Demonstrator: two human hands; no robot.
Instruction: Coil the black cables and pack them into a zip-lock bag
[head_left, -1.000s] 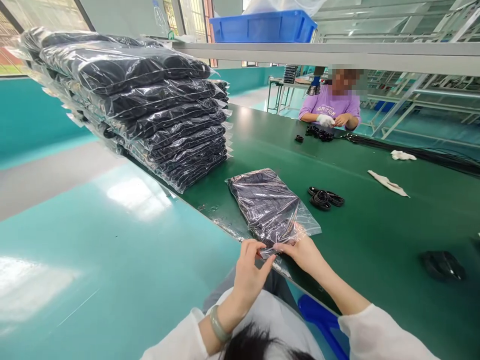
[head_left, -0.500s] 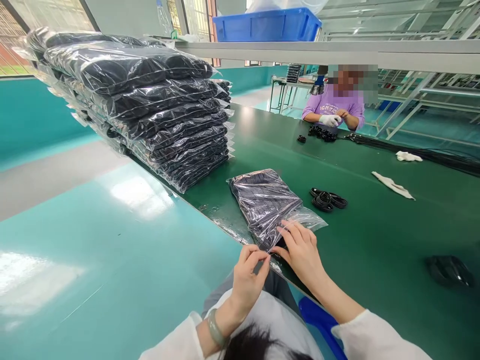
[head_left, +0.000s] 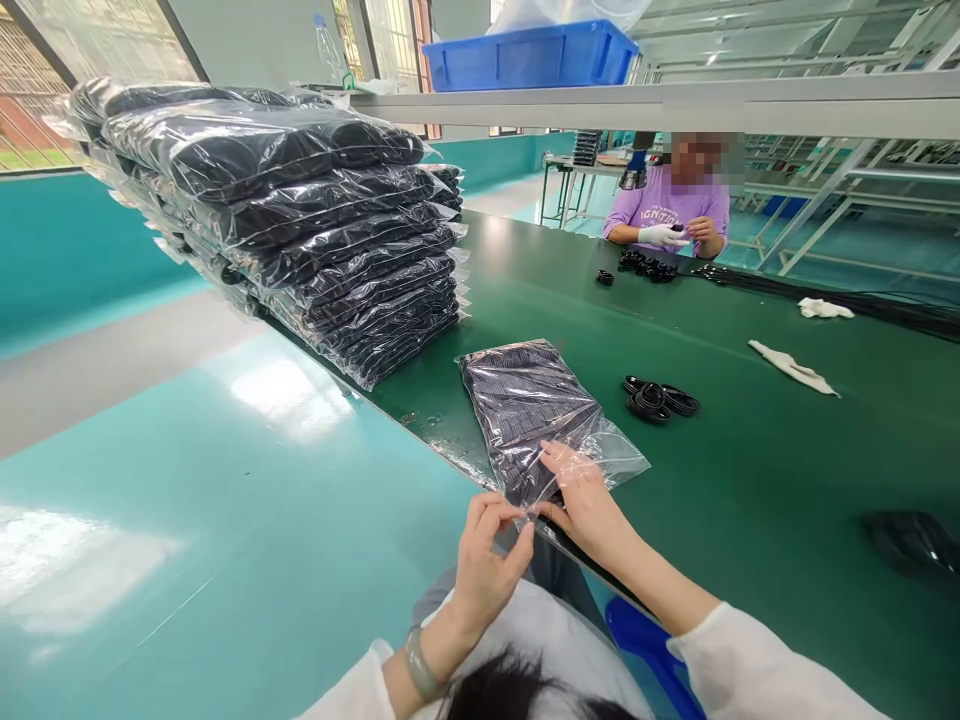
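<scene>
Head view: left grip (head_left: 486, 568) pinches the near corner of a clear plastic bag of dark ridged contents (head_left: 517, 395), just ahead of it; right grip (head_left: 589, 508) touches the film, hold unclear; likely weighty, slippery, pliable, best lifted from beneath its packed middle

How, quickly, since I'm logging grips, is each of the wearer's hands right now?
Left hand: closed, pinching the near edge of the clear bag.
Right hand: open, at the same bag's near end.
</scene>
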